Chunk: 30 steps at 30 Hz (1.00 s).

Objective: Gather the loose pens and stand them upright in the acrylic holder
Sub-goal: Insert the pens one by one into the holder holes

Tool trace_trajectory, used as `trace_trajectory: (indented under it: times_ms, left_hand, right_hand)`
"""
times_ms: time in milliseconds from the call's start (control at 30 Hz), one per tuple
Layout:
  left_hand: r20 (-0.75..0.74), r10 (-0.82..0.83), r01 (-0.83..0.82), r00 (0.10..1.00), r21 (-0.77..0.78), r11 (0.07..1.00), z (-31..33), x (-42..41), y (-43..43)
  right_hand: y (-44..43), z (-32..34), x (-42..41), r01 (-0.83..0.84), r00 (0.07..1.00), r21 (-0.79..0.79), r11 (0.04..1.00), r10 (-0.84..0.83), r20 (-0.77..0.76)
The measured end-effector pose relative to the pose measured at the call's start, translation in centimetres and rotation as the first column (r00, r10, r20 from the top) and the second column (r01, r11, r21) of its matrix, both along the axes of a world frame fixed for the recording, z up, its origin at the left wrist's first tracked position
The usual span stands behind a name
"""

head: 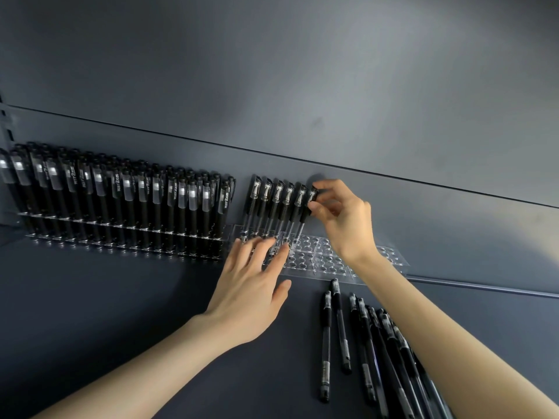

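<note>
Steadying the clear acrylic holder (328, 261) with the straight fingers of a flat left hand (251, 285), a person holds a black pen (303, 217) upright at the holder's back row, the right hand (341, 219) pinching its cap between thumb and fingertips. Five matching pens (276, 204) already stand upright just to its left, so this one would be the sixth in the first row. Whether its tip has seated in a hole is hard to tell through the clear plastic. Most of the holder's holes are unfilled, and a heap of pens (372, 343), perhaps eight or more, lies on the dark shelf (121, 313) near the right forearm, so the job looks well short of halfway. The pens are slim, with clear barrels, black rubber grips and clipped caps, likely light enough for a fingertip hold. A second rack (121, 207) to the left is packed with capped black pens.
</note>
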<state>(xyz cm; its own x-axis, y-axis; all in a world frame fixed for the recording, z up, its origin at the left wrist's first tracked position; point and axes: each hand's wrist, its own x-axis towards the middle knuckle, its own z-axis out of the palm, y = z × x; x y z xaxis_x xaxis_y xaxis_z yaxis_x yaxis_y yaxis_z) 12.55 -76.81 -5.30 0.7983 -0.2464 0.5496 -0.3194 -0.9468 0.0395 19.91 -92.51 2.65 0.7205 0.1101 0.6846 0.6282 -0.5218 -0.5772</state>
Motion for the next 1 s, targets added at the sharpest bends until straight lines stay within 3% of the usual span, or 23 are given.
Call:
trace_trajectory:
  times_ms: [433, 600, 667, 800, 1000]
  left_hand:
    - [-0.091, 0.035, -0.033, 0.995, 0.019, 0.999, 1.0, -0.7, -0.5]
    - [-0.093, -0.063, 0.052, 0.994, -0.119, 0.992, 2.0, -2.4, -1.9]
    - [-0.172, -0.116, 0.089, 0.978, -0.16, 0.983, 2.3, -3.4, -3.2]
    - [-0.355, -0.122, 0.068, 0.927, -0.16, 0.985, 2.1, -5.3, -6.3]
    - [-0.44, -0.018, -0.083, 0.898, -0.208, 0.974, 2.2, -6.6, -9.6]
  right_hand:
    - [-0.7, -0.3, -0.9, 0.029, 1.0, -0.034, 0.999, -0.029, 0.0]
    - [-2.6, -0.9, -2.9, 0.049, 0.996, -0.014, 0.999, -0.05, -0.08]
    - [-3.8, -1.2, -4.0, 0.035, 0.992, -0.023, 0.999, -0.038, -0.124]
    - [-6.9, -1.9, -6.2, -0.056, 0.972, -0.178, 0.982, 0.013, -0.234]
    - [-12.0, -3.8, -8.5, -0.211, 0.929, -0.46, 0.862, 0.03, -0.369]
